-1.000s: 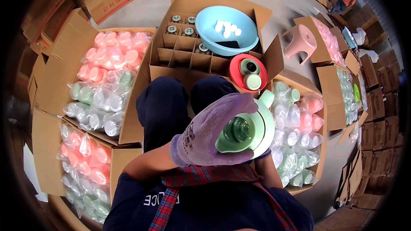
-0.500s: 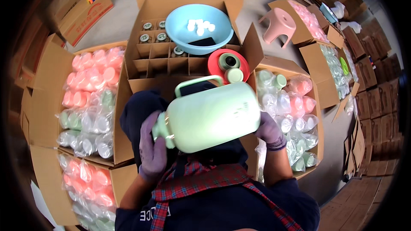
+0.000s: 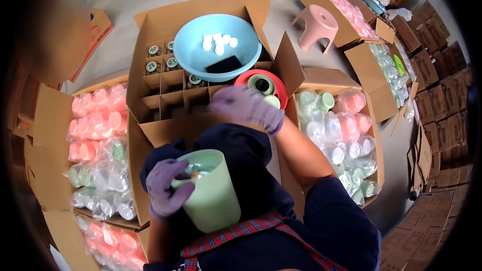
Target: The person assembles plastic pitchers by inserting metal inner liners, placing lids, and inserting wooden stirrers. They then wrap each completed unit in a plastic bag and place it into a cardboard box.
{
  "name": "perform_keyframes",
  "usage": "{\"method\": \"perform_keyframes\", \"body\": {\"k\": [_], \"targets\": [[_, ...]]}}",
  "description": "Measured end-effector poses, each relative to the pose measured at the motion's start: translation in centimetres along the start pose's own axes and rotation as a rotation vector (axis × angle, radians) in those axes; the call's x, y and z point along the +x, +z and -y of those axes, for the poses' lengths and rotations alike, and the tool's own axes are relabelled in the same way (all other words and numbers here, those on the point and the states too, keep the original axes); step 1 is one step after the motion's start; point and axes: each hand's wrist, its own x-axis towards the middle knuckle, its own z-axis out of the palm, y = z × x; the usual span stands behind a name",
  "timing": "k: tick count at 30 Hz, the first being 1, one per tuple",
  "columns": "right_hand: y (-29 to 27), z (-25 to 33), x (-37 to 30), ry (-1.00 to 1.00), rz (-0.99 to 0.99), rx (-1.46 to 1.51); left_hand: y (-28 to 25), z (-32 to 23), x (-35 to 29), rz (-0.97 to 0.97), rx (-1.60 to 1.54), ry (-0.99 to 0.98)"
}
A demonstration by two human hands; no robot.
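My left hand (image 3: 168,185), in a purple glove, grips a pale green jug (image 3: 213,198) at the handle side, by its rim. The jug rests tilted on my lap with its open end up; something shiny and brownish inside is too small to make out. My right hand (image 3: 246,108), gloved too, reaches over the near right corner of a divided carton (image 3: 165,127); its fingers are smeared by motion. Beside it is a red basin (image 3: 282,95) holding a green ring-shaped part with a dark centre (image 3: 261,85) and a pale green lid (image 3: 272,101).
A blue basin (image 3: 183,52) with several white pieces and a black flat object sits on the carton. Jars with patterned lids (image 3: 152,66) stand in its cells. Cartons of bagged pink and green pieces flank me (image 3: 100,115) (image 3: 346,135). A pink stool (image 3: 320,22) stands ahead. A blurred brownish shape fills the upper left.
The jug has gone from lying sideways in both hands to standing tilted, open end up, in my left hand. My right hand has let go and moved forward and left to the carton.
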Motion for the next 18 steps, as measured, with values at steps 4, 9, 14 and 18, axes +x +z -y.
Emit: {"method": "perform_keyframes", "body": {"k": [4, 9, 14, 18], "targets": [[0.3, -20.0, -6.0, 1.038, 0.241, -0.542, 1.0, -0.6, 0.7, 0.012, -0.053, -0.025], [2.7, -26.8, -6.4, 0.972, 0.438, -0.515, 0.5, 0.4, 0.7, 0.021, -0.042, -0.039], [-1.1, -22.2, -6.1, 1.051, -0.161, -0.524, 1.3, -0.3, -0.5, -0.229, -0.353, -0.294], [-2.1, -17.8, -7.0, 0.843, -0.48, -0.464, -0.1, -0.7, 1.7, -0.261, -0.393, -0.368]]}}
